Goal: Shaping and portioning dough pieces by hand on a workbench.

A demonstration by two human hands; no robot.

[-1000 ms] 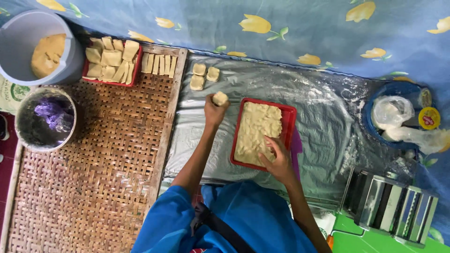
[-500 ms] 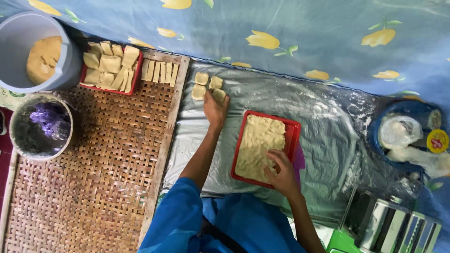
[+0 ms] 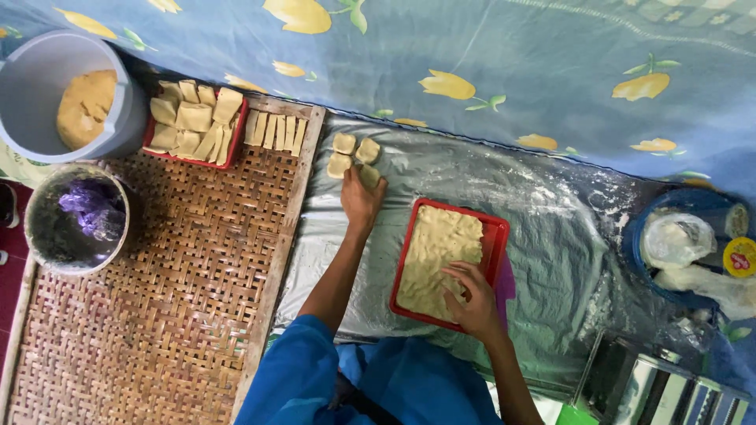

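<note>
Setting a dough piece [image 3: 370, 175] beside three others, the left hand [image 3: 361, 201] covers it, grip unclear; the right hand [image 3: 470, 299], fingers spread and holding nothing, steadies the red dough tray [image 3: 498, 236].

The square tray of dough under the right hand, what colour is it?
Red: the square plastic tray, seen in the head view.

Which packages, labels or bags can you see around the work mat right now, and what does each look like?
Round label: far right, at the blue bowl's edge; yellow disc with a red patch, print too small to read.
Clear plastic bags: in that bowl, crumpled, whitish, contents unclear.
Purple plastic bag: inside the grey bucket at far left, scrunched.
No signs or screens in view.
</note>
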